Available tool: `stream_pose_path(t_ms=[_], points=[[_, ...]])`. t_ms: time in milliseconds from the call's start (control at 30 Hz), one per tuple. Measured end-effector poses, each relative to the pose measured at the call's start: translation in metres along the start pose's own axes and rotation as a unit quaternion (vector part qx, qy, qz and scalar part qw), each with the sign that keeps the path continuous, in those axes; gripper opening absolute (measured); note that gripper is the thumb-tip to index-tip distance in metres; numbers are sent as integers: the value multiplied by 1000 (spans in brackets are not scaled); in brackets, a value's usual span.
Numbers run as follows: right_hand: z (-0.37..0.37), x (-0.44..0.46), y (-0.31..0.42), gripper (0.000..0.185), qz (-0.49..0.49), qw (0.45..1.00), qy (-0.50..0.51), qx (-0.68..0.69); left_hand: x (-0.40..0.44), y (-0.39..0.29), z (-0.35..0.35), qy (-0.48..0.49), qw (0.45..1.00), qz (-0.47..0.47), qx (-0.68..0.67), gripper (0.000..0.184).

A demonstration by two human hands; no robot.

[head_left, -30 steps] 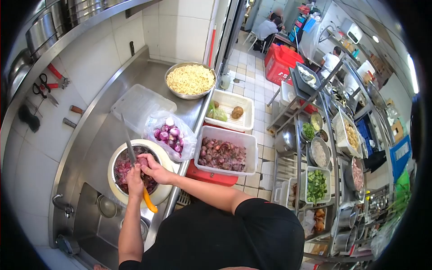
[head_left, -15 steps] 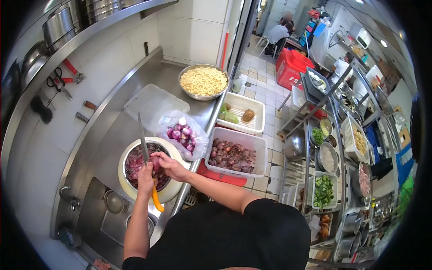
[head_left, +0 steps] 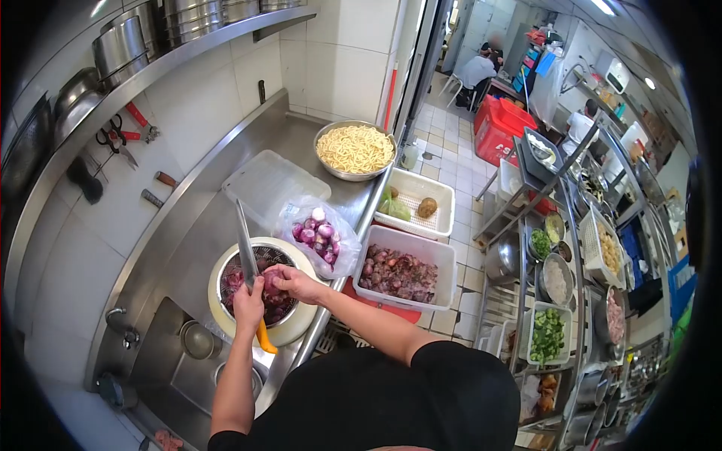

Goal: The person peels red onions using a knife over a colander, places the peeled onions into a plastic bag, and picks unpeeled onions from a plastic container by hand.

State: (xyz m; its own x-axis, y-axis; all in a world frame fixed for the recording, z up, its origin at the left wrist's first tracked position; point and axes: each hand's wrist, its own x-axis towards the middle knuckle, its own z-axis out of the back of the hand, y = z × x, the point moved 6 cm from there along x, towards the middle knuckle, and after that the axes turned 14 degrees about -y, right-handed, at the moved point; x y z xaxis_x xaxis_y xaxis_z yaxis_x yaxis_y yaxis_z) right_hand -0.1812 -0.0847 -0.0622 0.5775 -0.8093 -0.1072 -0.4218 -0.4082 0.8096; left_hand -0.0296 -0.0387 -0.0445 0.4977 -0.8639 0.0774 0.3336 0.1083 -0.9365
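In the head view, the left hand wraps a knife; the right hand clasps an onion above the colander. Work looks partway: glossy, apparently peeled onions sit bagged, duller ones below.

Knife ptly behind L grip
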Motion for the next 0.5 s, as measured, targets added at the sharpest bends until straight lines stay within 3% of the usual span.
stream_pose_path(t_ms=[67, 267, 300, 400, 500], points=[[3, 3, -7, 44, 34, 994, -68, -79, 1, -12, 10, -66, 991, -91, 75, 44], [10, 14, -3, 44, 43, 967, -194, -159, -9, -47, 19, -51, 990, -79, 107, 45], [15, 17, 0, 45, 42, 957, -226, -176, -18, -65, 19, -40, 982, -114, 144, 44], [18, 23, -2, 41, -44, 972, -225, 57, -28, -74, 14, -12, 988, -121, 95, 46], [9, 13, 16, 36, -66, 982, -104, 144, -15, -68, 27, -44, 977, -124, 170, 49]])
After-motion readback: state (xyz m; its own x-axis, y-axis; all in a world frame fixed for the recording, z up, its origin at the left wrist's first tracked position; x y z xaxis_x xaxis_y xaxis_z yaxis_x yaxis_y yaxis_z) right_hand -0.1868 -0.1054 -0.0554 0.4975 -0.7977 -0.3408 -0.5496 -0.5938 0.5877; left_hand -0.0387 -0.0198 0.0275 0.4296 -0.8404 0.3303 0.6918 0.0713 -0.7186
